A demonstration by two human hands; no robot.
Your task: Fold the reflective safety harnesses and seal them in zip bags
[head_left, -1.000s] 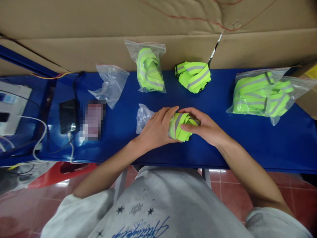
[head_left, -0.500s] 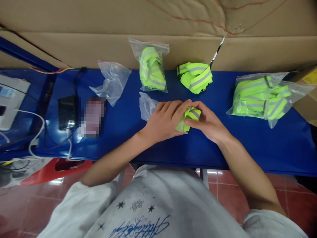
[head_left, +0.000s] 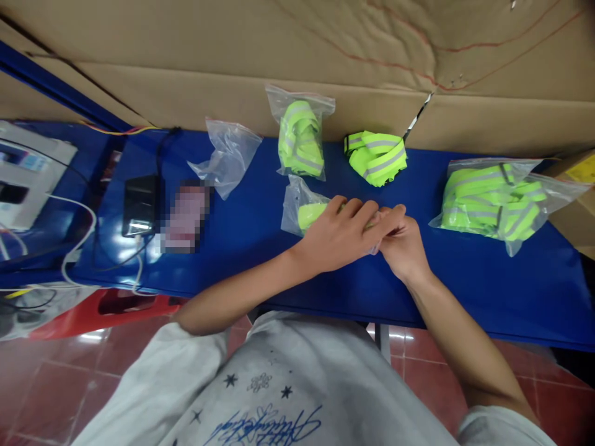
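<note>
A clear plastic zip bag (head_left: 290, 199) lies on the blue table with a neon-yellow reflective strap (head_left: 310, 215) inside it. My left hand (head_left: 341, 235) is closed over the bag, its fingers bent, hiding most of the strap. At the bag's mouth, my right hand (head_left: 403, 244) pinches the edge, touching the left fingertips. Both thumbs are largely out of sight. Just beyond my hands sits a loose bundled reflective strap (head_left: 379, 158) with grey stripes. To its left stands a filled zip bag (head_left: 301, 139), holding another such strap.
An empty-looking plastic bag (head_left: 227, 158) lies at the back left. Several bagged straps (head_left: 493, 201) lie on the right. On the left are a blurred-out pinkish object (head_left: 186, 217), a black box (head_left: 140, 204) and cables. Brown cardboard (head_left: 232, 43) lines the table's (head_left: 465, 285) back edge.
The strap bundle held between my hands is now inside the bag, under my left hand. My right hand has closed at the bag's mouth. The view has shifted slightly.
</note>
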